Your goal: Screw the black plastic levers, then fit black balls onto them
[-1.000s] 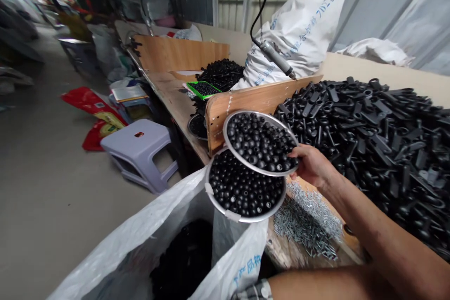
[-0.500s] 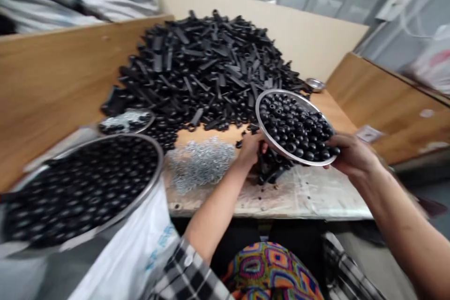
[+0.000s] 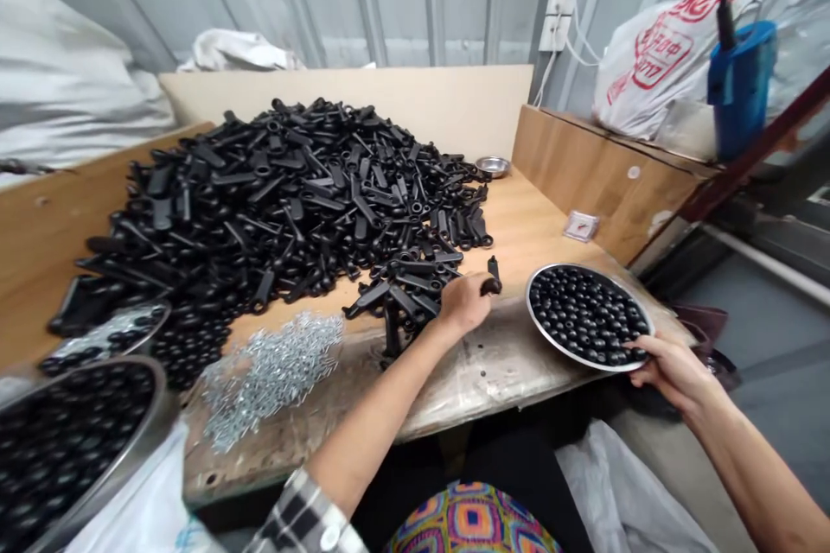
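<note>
Holding a metal bowl point(image 3: 563, 350) of black balls point(image 3: 584, 311)

The right hand point(image 3: 671, 371) grips its rim at the right front of the tabletop point(image 3: 512, 363). Beyond, the left hand point(image 3: 465, 304) clasps a black part point(image 3: 491, 286); behind lie heaped black levers point(image 3: 324, 181).

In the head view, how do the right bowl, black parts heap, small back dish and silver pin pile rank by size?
1. Black parts heap
2. Silver pin pile and right bowl: too alike to rank
3. Small back dish
</note>
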Demonstrator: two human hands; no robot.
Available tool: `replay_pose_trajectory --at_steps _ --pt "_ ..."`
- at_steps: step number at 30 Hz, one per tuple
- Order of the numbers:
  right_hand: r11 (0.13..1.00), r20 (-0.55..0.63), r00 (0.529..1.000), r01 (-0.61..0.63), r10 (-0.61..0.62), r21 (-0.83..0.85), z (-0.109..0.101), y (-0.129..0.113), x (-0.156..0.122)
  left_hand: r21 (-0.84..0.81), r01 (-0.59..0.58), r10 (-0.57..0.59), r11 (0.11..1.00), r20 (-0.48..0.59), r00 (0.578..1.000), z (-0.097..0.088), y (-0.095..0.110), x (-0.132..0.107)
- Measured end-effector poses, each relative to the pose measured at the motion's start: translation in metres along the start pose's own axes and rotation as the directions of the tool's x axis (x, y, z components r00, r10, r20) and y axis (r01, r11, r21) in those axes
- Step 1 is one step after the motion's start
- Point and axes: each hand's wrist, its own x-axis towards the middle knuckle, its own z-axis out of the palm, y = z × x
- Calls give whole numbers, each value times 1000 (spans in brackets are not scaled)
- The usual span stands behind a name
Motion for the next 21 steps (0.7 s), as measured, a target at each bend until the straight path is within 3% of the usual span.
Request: replay_pose_trajectory --at_steps 4,8,11,14,21 --pt "999 -19 1000 -16 17 29 -15 12 9 275 -182 129 944 200 971 38 16 30" --pt "998 2 999 -44 44 47 -24 18 12 463 -248 113 851 300 947 51 9 41" --pt "997 16 999 -49 48 52 -25 20 16 562 -238 66 792 308 949 45 -1 35" --pt "997 56 996 -70 69 20 -12 20 16 622 -246 60 743 304 951 35 -11 26" --pt "994 220 971 -79 94 -80 56 20 -3 668 -310 125 677 312 942 -1 -40 14"
